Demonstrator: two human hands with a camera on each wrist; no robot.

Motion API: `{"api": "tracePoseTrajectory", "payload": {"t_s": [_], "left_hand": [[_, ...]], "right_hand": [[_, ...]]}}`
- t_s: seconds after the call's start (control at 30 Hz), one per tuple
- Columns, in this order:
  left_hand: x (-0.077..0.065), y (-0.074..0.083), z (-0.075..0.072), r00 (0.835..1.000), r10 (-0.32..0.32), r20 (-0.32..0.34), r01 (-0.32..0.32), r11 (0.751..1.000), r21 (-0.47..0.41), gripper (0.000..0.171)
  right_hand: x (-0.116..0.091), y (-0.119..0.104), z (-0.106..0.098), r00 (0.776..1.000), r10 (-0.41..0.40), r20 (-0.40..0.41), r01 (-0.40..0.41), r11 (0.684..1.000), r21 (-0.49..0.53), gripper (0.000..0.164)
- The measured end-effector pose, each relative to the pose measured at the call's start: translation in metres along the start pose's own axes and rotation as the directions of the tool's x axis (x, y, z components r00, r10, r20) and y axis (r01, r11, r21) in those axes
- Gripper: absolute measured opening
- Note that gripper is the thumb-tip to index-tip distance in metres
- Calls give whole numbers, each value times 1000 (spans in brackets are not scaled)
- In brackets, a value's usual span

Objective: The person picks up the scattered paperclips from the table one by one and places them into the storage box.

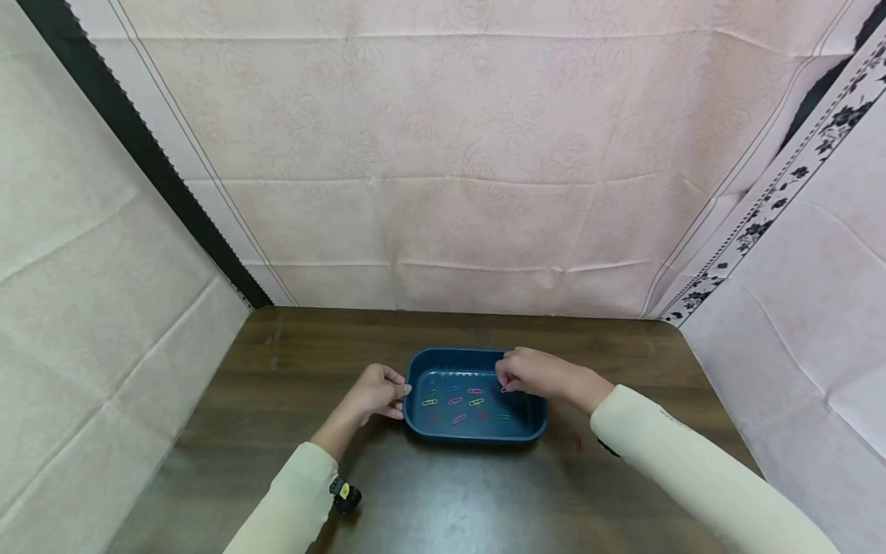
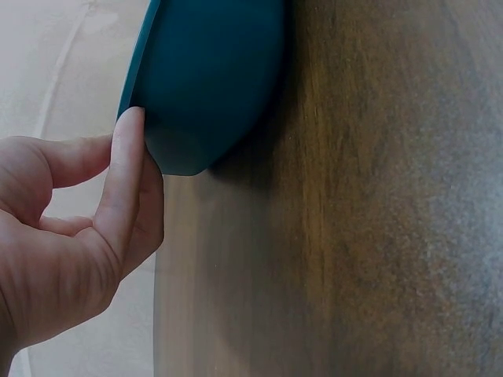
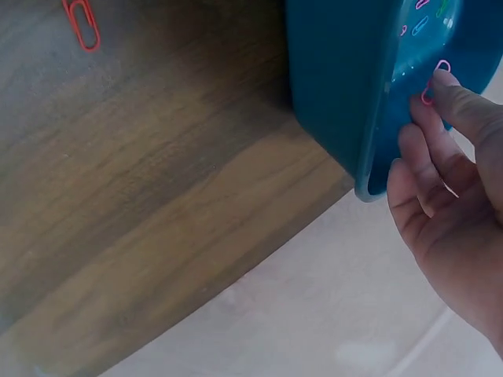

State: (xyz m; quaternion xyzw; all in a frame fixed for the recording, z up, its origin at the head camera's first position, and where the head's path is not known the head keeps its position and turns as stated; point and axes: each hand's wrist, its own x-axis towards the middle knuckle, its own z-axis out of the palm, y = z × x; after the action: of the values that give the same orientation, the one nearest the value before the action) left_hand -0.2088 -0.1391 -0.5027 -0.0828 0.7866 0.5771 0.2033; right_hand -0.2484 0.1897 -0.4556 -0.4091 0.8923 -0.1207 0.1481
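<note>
A dark blue tray [image 1: 471, 440] stands on the wooden table, with several coloured paper clips, such as a yellow one [image 1: 476, 402], spread over its floor. My left hand [image 1: 379, 394] pinches the tray's left rim between thumb and fingers; the left wrist view shows the fingers on the tray's wall [image 2: 212, 71]. Over the right part of the tray, my right hand [image 1: 529, 373] reaches inside. In the right wrist view its thumb and forefinger pinch a pink paper clip [image 3: 427, 96]. Other clips, one of them blue [image 3: 420, 26], lie beyond the fingertips.
A red paper clip [image 1: 578, 442] lies on the table [image 1: 277, 462] to the right of the tray. Pale patterned cloth [image 1: 450, 192] hangs behind the table and along both sides. A black device [image 1: 344, 494] is strapped at the left wrist.
</note>
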Motion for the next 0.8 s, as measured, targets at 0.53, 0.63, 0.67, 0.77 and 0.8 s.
{"api": "tracePoseTrajectory", "payload": {"t_s": [0.53, 0.63, 0.67, 0.77, 0.8], "left_hand": [[0, 1, -1, 1000, -5, 5, 5, 1000, -2, 17], [0, 1, -1, 1000, -9, 1, 9, 1000, 0, 17], [0, 1, -1, 1000, -12, -1, 12, 1000, -2, 17], [0, 1, -1, 1000, -13, -3, 13, 1000, -1, 18], [0, 1, -1, 1000, -14, -3, 14, 1000, -4, 19]], "right_hand": [[17, -4, 2, 993, 30, 118, -26, 999, -31, 8], [20, -6, 4, 990, 42, 134, -35, 998, -58, 10], [21, -7, 4, 989, 44, 139, -36, 998, -58, 11], [25, -10, 6, 985, 59, 160, -49, 997, -66, 12], [26, -10, 7, 984, 67, 167, -57, 996, -64, 12]]}}
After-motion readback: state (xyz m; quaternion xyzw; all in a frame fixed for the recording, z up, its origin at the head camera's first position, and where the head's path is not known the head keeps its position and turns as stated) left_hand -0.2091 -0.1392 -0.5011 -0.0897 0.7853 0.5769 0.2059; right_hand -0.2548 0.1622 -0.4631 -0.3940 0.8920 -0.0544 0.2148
